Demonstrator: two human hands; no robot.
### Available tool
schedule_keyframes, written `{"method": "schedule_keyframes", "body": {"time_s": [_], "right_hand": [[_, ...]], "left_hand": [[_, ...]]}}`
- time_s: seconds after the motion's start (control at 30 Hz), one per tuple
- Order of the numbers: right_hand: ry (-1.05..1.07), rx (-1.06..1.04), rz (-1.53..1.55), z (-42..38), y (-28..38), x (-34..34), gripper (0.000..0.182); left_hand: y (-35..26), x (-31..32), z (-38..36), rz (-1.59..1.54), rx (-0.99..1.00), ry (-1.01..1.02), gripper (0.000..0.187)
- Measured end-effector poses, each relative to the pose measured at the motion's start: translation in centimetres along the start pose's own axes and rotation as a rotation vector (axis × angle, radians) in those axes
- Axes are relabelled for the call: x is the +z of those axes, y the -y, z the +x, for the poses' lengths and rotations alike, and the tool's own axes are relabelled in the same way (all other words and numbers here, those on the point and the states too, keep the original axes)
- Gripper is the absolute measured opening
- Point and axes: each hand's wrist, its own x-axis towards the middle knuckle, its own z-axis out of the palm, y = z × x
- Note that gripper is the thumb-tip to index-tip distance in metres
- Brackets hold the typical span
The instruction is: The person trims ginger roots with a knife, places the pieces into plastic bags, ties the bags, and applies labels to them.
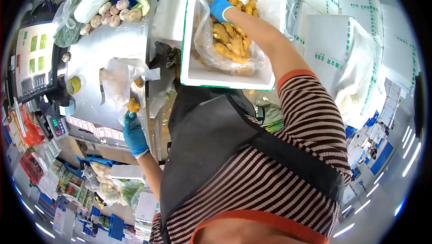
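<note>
My right hand (219, 8), in a blue glove, reaches into a white foam box (186, 71) lined with clear plastic. Its fingers are bent against ginger (231, 41) heaped inside; the fingertips are partly hidden among the pieces. My left hand (135, 138), also gloved in blue, is at the near end of a clear plastic bag (118, 80) on the metal table. Its fingers look pinched on the bag's edge. A small piece of ginger (133, 105) lies by those fingertips, and another brown piece (139, 82) shows farther up the bag.
Garlic bulbs (114, 14) and a white wrapped bundle (93, 2) occupy the table's far end. Yellow tape (73, 85), a screen (33, 59), label strips (94, 128) and a scale display (56, 126) line the left side. White boxes (328, 41) are stacked at right.
</note>
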Motion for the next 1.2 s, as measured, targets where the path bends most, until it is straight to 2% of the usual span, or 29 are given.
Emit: {"method": "schedule_keyframes", "body": {"time_s": [0.03,0.1,0.2,0.3,0.4,0.5,0.53,0.6,0.63,0.67,0.7,0.73,0.77,0.83,0.87,0.9,0.93,0.97,1.07,1.1,1.17,1.2], "right_hand": [[0.011,-0.001,0.050,-0.5,-0.6,-1.6,0.046],[-0.132,-0.007,0.194,-4.4,-1.8,-5.6,0.042],[-0.116,0.182,0.488,-7.2,-4.5,-4.8,0.045],[-0.216,0.189,1.404,-12.1,-6.7,-4.0,0.059],[-0.264,-0.155,2.122,-16.2,-5.2,-8.9,0.080],[-0.241,-0.588,2.613,-16.4,-1.9,-10.9,0.086],[-0.296,-0.694,2.687,-15.9,-0.3,-11.9,0.084],[-0.152,-0.790,2.794,-14.7,0.3,-11.8,0.083],[-0.069,-0.779,2.811,-13.2,2.3,-12.8,0.080],[0.013,-0.698,2.769,-13.1,3.9,-14.6,0.078],[0.122,-0.642,2.706,-13.0,5.8,-16.5,0.075],[0.261,-0.622,2.636,-12.7,7.8,-18.3,0.072],[0.503,-0.706,2.522,-12.2,9.5,-19.1,0.070],[0.793,-0.762,2.371,-11.8,13.9,-21.7,0.068],[1.162,-0.708,2.207,-10.0,16.2,-21.9,0.069],[1.369,-0.703,2.112,-7.7,18.8,-20.4,0.073],[1.309,-0.642,2.148,-7.0,21.3,-22.2,0.063],[1.141,-1.083,2.241,-5.8,23.1,-22.3,0.051],[0.689,-0.246,2.513,0.0,28.5,-21.5,0.051],[0.722,-0.122,2.726,3.2,29.9,-20.2,0.054],[0.543,-0.324,2.365,3.6,29.6,-20.9,0.056],[0.508,-0.207,2.171,3.0,29.4,-21.2,0.053]], "left_hand": [[0.0,-0.3,0.0,-0.005,0.002,-0.019,0.031],[0.0,-1.0,-0.1,-0.014,0.031,-0.037,0.029],[0.5,-1.2,-0.4,-0.063,0.022,-0.068,0.028],[1.2,-1.7,0.2,-0.011,0.066,-0.133,0.029],[0.8,-0.8,0.2,0.060,0.090,-0.168,0.032],[-0.7,1.6,-0.5,0.177,0.125,-0.204,0.036],[-1.1,2.4,-0.8,0.219,0.146,-0.201,0.037],[-1.3,2.1,-0.3,0.236,0.150,-0.193,0.037],[-2.3,2.3,-1.7,0.397,0.244,-0.094,0.035],[-2.6,2.0,-1.6,0.215,0.207,-0.027,0.036],[-3.0,2.2,-1.9,0.226,0.227,-0.025,0.038],[-3.6,2.3,-2.1,0.108,0.233,0.034,0.040],[-4.1,2.6,-2.3,0.125,0.275,0.084,0.041],[-5.8,4.7,-3.0,0.160,0.217,-0.010,0.042],[-5.7,4.7,-2.8,0.176,0.220,-0.025,0.042],[-5.7,4.6,-2.5,0.189,0.222,-0.033,0.041],[-5.7,4.4,-2.4,0.192,0.235,-0.031,0.041],[-5.6,4.1,-2.5,0.195,0.242,-0.030,0.041],[-6.3,3.1,-2.8,0.153,0.236,-0.012,0.040],[-6.7,2.7,-3.0,0.130,0.231,-0.011,0.040],[-6.6,2.3,-2.2,0.047,0.203,-0.058,0.040],[-6.7,1.8,-1.8,-0.005,0.195,-0.067,0.040]]}}
